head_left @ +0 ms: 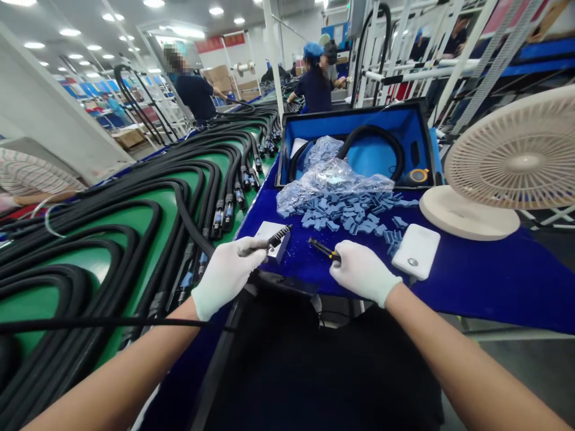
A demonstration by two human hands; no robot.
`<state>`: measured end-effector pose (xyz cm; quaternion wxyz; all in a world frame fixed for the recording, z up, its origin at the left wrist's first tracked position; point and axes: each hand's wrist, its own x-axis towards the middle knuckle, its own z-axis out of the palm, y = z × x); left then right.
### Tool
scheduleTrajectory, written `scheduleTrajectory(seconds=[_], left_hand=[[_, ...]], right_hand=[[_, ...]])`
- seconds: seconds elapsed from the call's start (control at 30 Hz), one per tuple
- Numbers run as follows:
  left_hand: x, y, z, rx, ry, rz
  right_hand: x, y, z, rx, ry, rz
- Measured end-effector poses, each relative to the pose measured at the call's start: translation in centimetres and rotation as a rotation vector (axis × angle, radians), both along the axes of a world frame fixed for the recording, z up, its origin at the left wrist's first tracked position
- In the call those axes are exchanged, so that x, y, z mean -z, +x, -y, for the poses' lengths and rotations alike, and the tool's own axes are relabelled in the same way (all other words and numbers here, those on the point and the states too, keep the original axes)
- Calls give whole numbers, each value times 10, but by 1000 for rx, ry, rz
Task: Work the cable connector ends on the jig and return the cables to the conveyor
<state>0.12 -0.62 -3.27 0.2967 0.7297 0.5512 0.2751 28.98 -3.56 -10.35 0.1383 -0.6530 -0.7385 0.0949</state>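
Both my hands wear white gloves. My left hand [229, 272] is closed round a black cable end with a ribbed connector [279, 236] that sticks out over a small white pad [268, 231]. My right hand [363, 270] is closed on a small black and yellow tool [322, 249], its tip pointing left toward the connector. The two hands are a short gap apart, above the blue cloth [471, 275] at the table's near edge. A heap of small blue plastic clips [354, 212] lies just beyond them.
Clear plastic bags [330, 176] sit on the clips, in front of an open blue case [359, 143] holding a coiled black hose. A white box [417, 251] and a beige fan [512, 161] stand at right. Black cables [135, 239] loop over the green belt at left. People work in the background.
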Motion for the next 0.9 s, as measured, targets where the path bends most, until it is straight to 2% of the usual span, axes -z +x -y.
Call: scheduleTrajectory(seconds=[0.07,0.17,0.27,0.33,0.7,0.83,0.9], left_hand=[[-7,4,-6,24,-14,51],[-17,10,-11,43,-6,78],[-26,15,-11,50,36,72],[-29,17,-9,53,47,70],[-15,18,-4,99,117,51],[-18,19,-2,102,100,51],[-21,18,-8,137,30,74]], right_hand=[[-4,-11,1,-44,22,-222],[-17,-31,4,-269,104,-495],[-31,-49,6,-481,179,-660],[-36,-56,6,-544,201,-704],[-36,-58,6,-562,195,-571],[-26,-56,5,-484,192,-499],[-22,-56,5,-428,170,-436]])
